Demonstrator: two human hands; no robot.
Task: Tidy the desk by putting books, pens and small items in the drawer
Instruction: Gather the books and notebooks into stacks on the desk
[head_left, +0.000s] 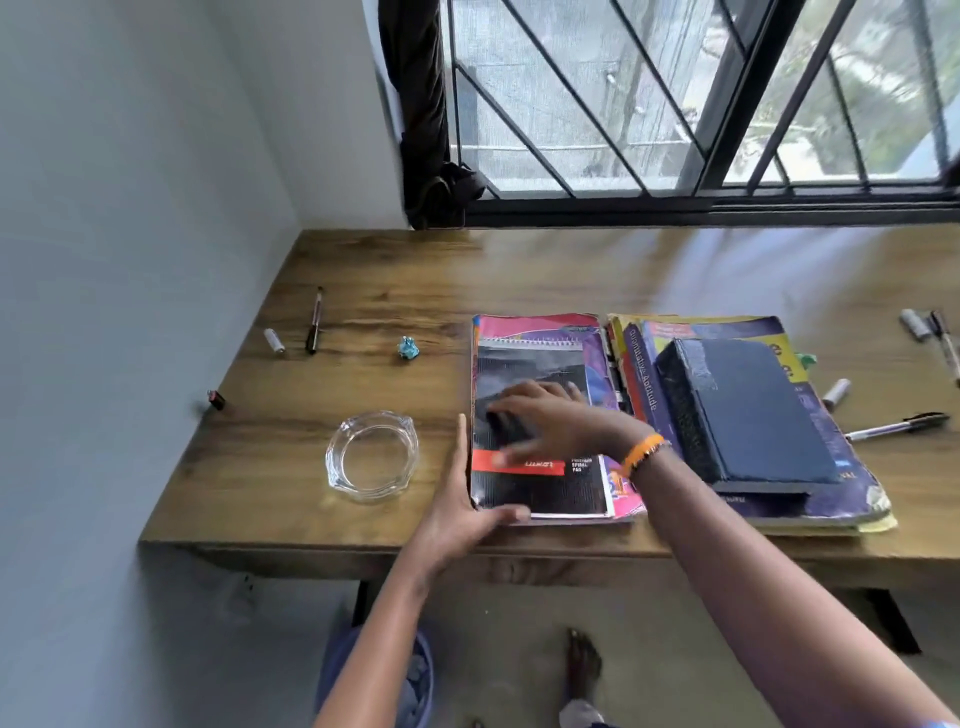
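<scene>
A black spiral pad with a red band (540, 483) lies on a pink book (530, 325) at the desk's front middle. My left hand (462, 504) cups the pile's left front corner, thumb on the pad's front edge. My right hand (545, 418) rests flat on the pad, fingers spread. To the right, a dark blue hardback (748, 410) lies on a purple book (644, 374) and yellow sheets. A pen (315, 321), a white cap (274, 341) and a crumpled blue wrapper (408, 348) lie at the left. No drawer is in view.
A glass ashtray (372, 456) stands left of the pile. A small dark object (215, 399) sits at the desk's left edge by the wall. More pens (896, 427), markers (930, 332) and a white cap (836, 393) lie at the right. A barred window backs the desk.
</scene>
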